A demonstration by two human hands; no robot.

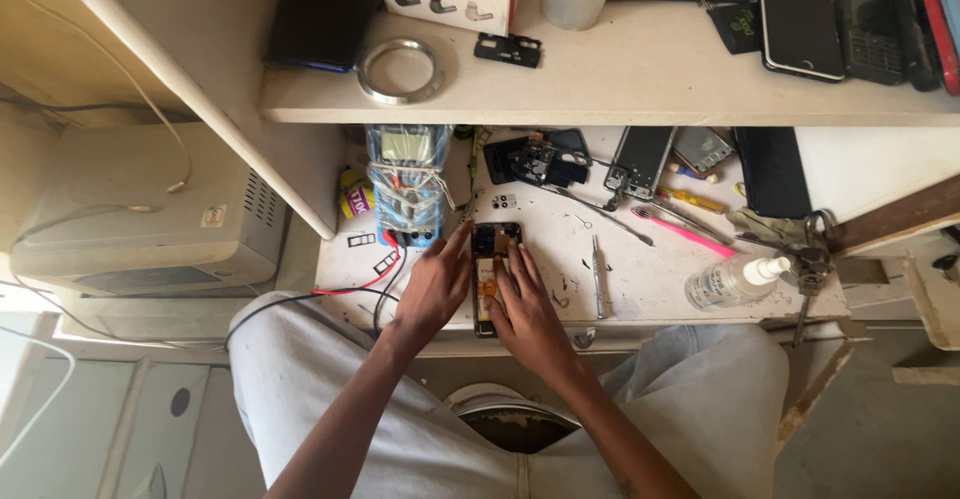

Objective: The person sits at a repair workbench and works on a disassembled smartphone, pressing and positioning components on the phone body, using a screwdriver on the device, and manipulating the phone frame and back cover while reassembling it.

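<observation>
Resting on the front edge of the bench [640,279], an opened phone [486,279] lies lengthwise between both hands, its back cover off and its inner parts bare. The left hand [435,284] lies along the phone's left side, fingers together and pressed against its edge. The right hand [525,309] lies over the phone's lower half, fingers close together and flat on it. Just left of the hands stands a multimeter [405,184] with red and black leads. To the right lie a metal tool [598,279], a pink toothbrush [685,234] and a clear spray bottle [735,281].
</observation>
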